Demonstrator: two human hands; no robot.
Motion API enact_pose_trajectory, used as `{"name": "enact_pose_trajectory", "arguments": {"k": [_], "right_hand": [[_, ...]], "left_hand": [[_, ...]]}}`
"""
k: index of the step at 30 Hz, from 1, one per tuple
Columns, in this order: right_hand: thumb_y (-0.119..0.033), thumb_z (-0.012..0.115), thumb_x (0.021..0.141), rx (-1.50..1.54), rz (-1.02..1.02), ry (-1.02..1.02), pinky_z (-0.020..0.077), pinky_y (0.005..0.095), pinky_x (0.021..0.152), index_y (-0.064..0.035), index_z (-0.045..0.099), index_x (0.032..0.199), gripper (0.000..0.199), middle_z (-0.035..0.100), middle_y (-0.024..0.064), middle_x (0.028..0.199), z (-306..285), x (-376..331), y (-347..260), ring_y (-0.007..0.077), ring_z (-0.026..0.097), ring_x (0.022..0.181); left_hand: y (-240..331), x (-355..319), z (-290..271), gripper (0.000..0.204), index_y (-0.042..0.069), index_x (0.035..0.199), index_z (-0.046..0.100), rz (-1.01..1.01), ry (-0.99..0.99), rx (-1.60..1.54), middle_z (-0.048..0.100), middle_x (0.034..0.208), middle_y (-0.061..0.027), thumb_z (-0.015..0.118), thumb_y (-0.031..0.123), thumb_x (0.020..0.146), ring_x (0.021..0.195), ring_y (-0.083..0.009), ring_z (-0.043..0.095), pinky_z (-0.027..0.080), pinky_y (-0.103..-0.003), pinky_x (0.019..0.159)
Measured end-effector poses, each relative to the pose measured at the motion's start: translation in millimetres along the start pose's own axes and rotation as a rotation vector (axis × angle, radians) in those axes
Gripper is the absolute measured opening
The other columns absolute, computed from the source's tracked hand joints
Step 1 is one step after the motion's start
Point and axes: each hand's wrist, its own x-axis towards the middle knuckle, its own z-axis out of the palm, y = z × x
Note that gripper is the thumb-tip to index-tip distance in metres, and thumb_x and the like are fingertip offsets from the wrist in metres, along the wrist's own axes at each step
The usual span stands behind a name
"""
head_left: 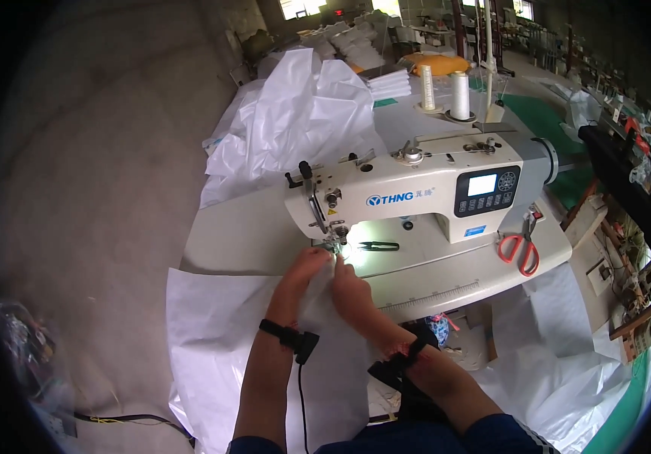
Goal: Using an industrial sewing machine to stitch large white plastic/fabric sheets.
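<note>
A white sewing machine [416,178] stands in front of me, its lamp glowing by the needle. My left hand [310,262] is just left of the presser foot [339,234], fingers closed on the edge of a white plastic-like sheet [212,318]. Close beside it, my right hand [352,289] pinches the same sheet, forefinger pointing toward the needle. The sheet hangs over the table's front edge toward my lap. Glare and my fingers hide the exact spot under the needle. Black thread snips [378,246] lie right of the needle.
Red-handled scissors [520,250] lie at the table's right end. A large crumpled white sheet [295,113] covers the far left. Two thread cones [459,94] stand behind the machine. More white sheeting [545,333] hangs at the right. Each forearm wears a black strapped device [295,338].
</note>
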Motion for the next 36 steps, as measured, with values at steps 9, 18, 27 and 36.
{"name": "enact_pose_trajectory", "arguments": {"k": [9,18,27,36], "right_hand": [[-0.022,0.06,0.087,0.734,0.321,-0.694,0.0518,0.0438,0.084,0.0017,0.066,0.102,0.029,0.068,0.0219,0.095,-65.6,-96.9,9.7,0.0353,0.067,0.091],[-0.028,0.055,0.095,0.936,0.469,-0.584,0.0546,0.0345,0.067,-0.0033,0.061,0.111,0.03,0.066,0.0097,0.096,-17.4,42.2,60.7,0.0207,0.067,0.08],[-0.016,0.053,0.09,-0.086,0.013,-0.183,0.0543,0.0397,0.062,0.0001,0.065,0.091,0.02,0.069,0.0167,0.078,4.6,22.6,13.4,0.0323,0.069,0.075],[-0.01,0.057,0.084,-0.355,-0.132,-0.19,0.0548,0.0366,0.059,0.0008,0.058,0.114,0.032,0.067,0.0101,0.082,-16.6,7.6,-2.3,0.027,0.07,0.071]], "left_hand": [[-3.3,-0.9,3.3,0.02,0.004,0.09,0.07,0.053,-0.145,-0.006,0.064,0.08,-0.0003,0.066,0.023,0.086,0.071,-0.0097,0.057,0.046,-0.028,0.065],[-2.5,-0.2,8.8,0.028,0.002,0.097,0.068,-0.092,-0.093,-0.256,0.066,0.085,-0.0019,0.07,0.029,0.087,0.074,-0.0111,0.06,0.048,-0.028,0.066],[-10.1,0.8,5.0,0.032,0.001,0.08,0.063,0.252,0.076,0.253,0.056,0.072,0.0004,0.069,0.031,0.088,0.066,-0.0085,0.048,0.041,-0.029,0.058],[-23.3,18.1,22.1,0.02,0.002,0.081,0.062,0.447,0.208,0.563,0.065,0.081,-0.0193,0.065,0.022,0.081,0.074,-0.0385,0.062,0.048,-0.046,0.066]]}}
